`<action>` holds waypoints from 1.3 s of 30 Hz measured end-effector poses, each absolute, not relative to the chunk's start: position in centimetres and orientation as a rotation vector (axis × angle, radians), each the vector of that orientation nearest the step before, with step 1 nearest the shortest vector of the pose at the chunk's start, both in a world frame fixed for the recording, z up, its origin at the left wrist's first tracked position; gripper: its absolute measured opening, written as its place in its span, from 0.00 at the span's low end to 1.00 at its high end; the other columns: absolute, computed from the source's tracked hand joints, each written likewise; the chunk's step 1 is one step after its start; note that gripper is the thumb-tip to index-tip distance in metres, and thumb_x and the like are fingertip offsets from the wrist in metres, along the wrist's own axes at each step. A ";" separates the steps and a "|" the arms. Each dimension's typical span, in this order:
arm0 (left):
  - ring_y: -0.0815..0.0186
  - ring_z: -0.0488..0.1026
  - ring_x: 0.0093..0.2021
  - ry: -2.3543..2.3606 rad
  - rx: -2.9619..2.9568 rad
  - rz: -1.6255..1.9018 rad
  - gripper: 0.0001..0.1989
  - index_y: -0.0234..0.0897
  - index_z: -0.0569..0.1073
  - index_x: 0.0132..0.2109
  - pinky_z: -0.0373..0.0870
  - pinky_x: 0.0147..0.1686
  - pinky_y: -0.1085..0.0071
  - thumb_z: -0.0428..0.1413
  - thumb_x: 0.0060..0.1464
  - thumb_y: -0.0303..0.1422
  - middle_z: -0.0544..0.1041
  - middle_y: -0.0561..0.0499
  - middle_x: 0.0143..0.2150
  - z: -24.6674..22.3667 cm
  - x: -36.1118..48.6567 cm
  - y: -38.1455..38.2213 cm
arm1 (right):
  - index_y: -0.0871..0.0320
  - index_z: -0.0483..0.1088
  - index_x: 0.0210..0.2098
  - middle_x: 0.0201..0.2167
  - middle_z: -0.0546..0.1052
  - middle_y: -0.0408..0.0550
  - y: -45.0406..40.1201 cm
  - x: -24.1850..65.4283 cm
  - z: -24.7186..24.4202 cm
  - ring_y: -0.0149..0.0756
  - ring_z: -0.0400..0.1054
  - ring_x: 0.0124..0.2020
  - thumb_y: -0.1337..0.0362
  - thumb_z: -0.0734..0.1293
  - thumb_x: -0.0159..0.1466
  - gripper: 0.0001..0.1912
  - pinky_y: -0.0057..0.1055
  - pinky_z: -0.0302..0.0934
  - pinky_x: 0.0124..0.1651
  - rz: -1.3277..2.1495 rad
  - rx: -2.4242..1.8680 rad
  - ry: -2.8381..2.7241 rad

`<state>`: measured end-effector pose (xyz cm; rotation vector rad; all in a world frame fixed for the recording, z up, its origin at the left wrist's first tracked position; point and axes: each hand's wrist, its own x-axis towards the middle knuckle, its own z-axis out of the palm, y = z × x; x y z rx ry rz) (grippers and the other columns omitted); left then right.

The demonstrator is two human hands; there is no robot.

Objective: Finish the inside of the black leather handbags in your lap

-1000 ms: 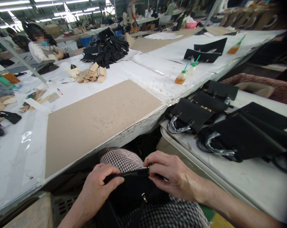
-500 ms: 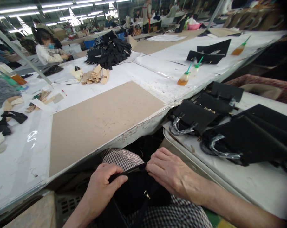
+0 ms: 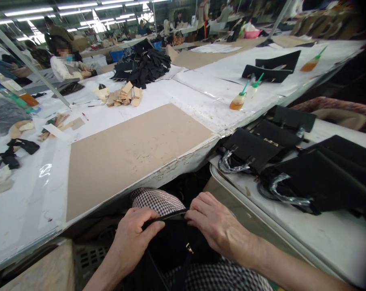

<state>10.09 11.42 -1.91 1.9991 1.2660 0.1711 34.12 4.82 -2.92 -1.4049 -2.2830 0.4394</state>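
Observation:
A black handbag [image 3: 170,242] rests on my lap over a checked cloth, its rim pulled up towards the table. On the left part of that rim, my left hand [image 3: 137,232] pinches the edge between thumb and fingers. My right hand [image 3: 214,224] grips the same edge further right, fingertips curled over it. A small gold-coloured metal clasp [image 3: 189,248] shows on the dark bag below my hands. The bag's lower part blends into shadow, so its full shape is hard to make out.
A brown board [image 3: 134,157] lies on the white worktable in front. Several black bags with wrapped handles [image 3: 235,161] lie on the stand at right. Glue bottles [image 3: 238,101] stand near the table edge. Black pieces [image 3: 146,64] are heaped further back; a co-worker [image 3: 64,66] sits at left.
The whole view has shifted slightly, with the scene moving a little to the right. Both hands keep their hold on the bag's rim, which now looks straighter between them.

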 end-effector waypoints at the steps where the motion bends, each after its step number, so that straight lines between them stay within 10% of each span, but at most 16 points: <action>1: 0.58 0.71 0.44 1.267 2.006 0.177 0.07 0.43 0.78 0.38 0.64 0.45 0.64 0.57 0.59 0.39 0.79 0.52 0.39 -1.9 10.2 11.4 | 0.60 0.70 0.34 0.33 0.69 0.50 4.9 34.1 -2.8 0.40 0.56 0.37 0.74 0.59 0.66 0.09 0.39 0.53 0.40 0.449 -1.417 -2.288; 24: 0.62 0.65 0.43 1.041 1.961 0.240 0.07 0.40 0.76 0.35 0.61 0.46 0.68 0.58 0.59 0.36 0.74 0.52 0.33 -2.4 8.9 11.2 | 0.56 0.57 0.26 0.40 0.79 0.44 5.5 34.8 -4.5 0.37 0.72 0.43 0.69 0.75 0.55 0.19 0.33 0.65 0.45 1.355 -1.388 -1.279; 31: 0.61 0.65 0.43 1.055 1.896 0.201 0.07 0.40 0.77 0.34 0.60 0.45 0.68 0.58 0.59 0.37 0.73 0.52 0.34 -2.3 8.5 11.6 | 0.57 0.71 0.45 0.43 0.80 0.45 6.3 36.2 -3.4 0.36 0.72 0.39 0.64 0.72 0.59 0.15 0.29 0.64 0.40 1.853 -1.239 -1.238; 39: 0.62 0.65 0.42 1.059 1.849 0.180 0.08 0.40 0.77 0.33 0.60 0.45 0.69 0.58 0.59 0.37 0.73 0.52 0.33 -2.2 8.8 12.0 | 0.57 0.77 0.42 0.40 0.82 0.46 6.3 36.1 -4.6 0.37 0.74 0.41 0.60 0.73 0.59 0.13 0.28 0.66 0.44 1.713 -1.254 -1.232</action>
